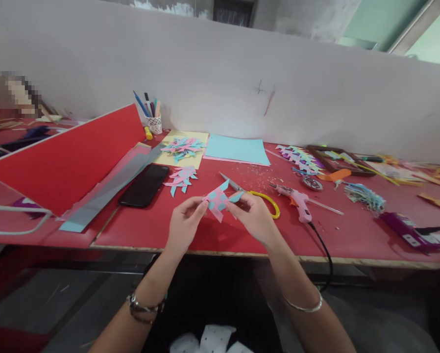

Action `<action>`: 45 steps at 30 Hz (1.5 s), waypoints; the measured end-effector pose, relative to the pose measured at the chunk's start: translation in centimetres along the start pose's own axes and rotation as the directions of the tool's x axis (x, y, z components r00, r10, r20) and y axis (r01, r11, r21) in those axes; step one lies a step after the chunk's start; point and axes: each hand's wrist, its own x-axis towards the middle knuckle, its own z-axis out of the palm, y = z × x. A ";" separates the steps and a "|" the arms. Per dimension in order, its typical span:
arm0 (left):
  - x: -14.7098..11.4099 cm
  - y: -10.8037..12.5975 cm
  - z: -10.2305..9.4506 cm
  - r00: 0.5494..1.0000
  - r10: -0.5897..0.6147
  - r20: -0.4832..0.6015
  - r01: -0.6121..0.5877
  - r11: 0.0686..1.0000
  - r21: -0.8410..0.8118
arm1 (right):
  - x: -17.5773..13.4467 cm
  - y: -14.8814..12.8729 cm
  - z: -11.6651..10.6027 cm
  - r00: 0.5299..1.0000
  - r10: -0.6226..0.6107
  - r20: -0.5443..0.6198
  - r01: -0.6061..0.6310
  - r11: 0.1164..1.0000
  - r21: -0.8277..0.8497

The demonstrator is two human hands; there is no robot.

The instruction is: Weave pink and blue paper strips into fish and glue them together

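Observation:
Between my two hands is a woven piece of pink and light blue paper strips (217, 200), held just above the red table near its front edge. My left hand (187, 215) pinches its left side between thumb and fingers. On the right side, my right hand (252, 215) grips it, close to a pointed blue strip end. Scissors (266, 200) with yellow handles lie right behind my right hand. A similar woven pink and blue piece (183, 177) rests on the table beyond my left hand. Farther back, a pile of folded paper strips (183, 147) sits on a yellow sheet.
A pink glue gun (301, 206) with its cord lies to the right. Left stand a black phone (144, 185) and a red board (80, 157). Blue sheets (236, 148) and a pen cup (154, 123) are by the white partition (212, 73). A purple device (407, 231) lies far right.

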 end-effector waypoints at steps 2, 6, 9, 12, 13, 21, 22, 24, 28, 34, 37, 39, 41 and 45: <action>0.0 0.0 0.0 1.000 0.019 -0.009 -0.019 1.000 0.012 | 0.0 -0.1 0.0 1.000 -0.011 0.002 0.011 1.000 -0.011; 0.0 0.1 0.2 0.998 0.049 -0.028 -0.049 0.999 -0.017 | 0.0 -0.2 -0.1 0.999 -0.031 0.011 0.031 0.999 -0.022; 0.0 0.2 0.3 0.998 0.052 -0.026 -0.053 0.998 -0.037 | 0.0 -0.3 -0.1 0.999 -0.045 0.013 0.045 0.999 -0.022; 0.0 0.3 0.3 0.999 0.045 -0.025 -0.046 0.998 -0.043 | -0.1 -0.3 -0.2 0.998 -0.068 0.009 0.068 0.997 -0.032; 0.0 0.3 0.3 0.999 0.042 -0.025 -0.043 0.998 -0.044 | -0.1 -0.3 -0.2 0.997 -0.076 0.010 0.077 0.996 -0.039; 0.2 0.3 0.1 1.000 0.007 -0.002 -0.007 0.997 -0.070 | -0.1 -0.4 -0.4 0.997 -0.080 0.024 0.081 0.995 -0.064; 0.2 0.3 0.1 1.000 -0.009 0.005 0.009 0.997 -0.075 | -0.1 -0.4 -0.4 0.997 -0.078 0.023 0.079 0.995 -0.062; 0.2 0.3 0.0 0.999 -0.037 0.019 0.038 0.996 -0.077 | -0.1 -0.3 -0.3 0.997 -0.072 0.024 0.074 0.996 -0.054; 0.2 0.3 0.0 0.997 -0.076 0.029 0.078 0.995 -0.054 | -0.1 -0.1 -0.2 0.998 -0.058 0.029 0.059 0.997 -0.040; 0.2 0.6 -0.1 0.995 -0.095 0.015 0.095 0.995 0.004 | -0.1 -0.1 -0.5 0.999 -0.029 0.041 0.031 0.998 -0.055; 0.2 0.6 -0.1 0.995 -0.081 0.051 0.080 0.997 0.023 | -0.2 -0.1 -0.6 0.999 -0.027 0.036 0.028 0.998 -0.051; 0.2 0.5 -0.2 0.995 -0.066 0.070 0.063 0.997 0.034 | -0.3 0.0 -0.6 0.999 -0.029 0.024 0.030 0.999 -0.043; 0.3 0.3 -0.3 0.995 -0.053 0.086 0.051 0.998 0.029 | -0.3 0.0 -0.5 0.999 -0.027 0.020 0.027 0.999 -0.042; 0.4 0.1 -0.6 0.972 -0.043 0.231 0.050 0.998 -0.023 | -0.1 0.1 -0.5 1.000 -0.022 0.008 0.022 0.999 -0.045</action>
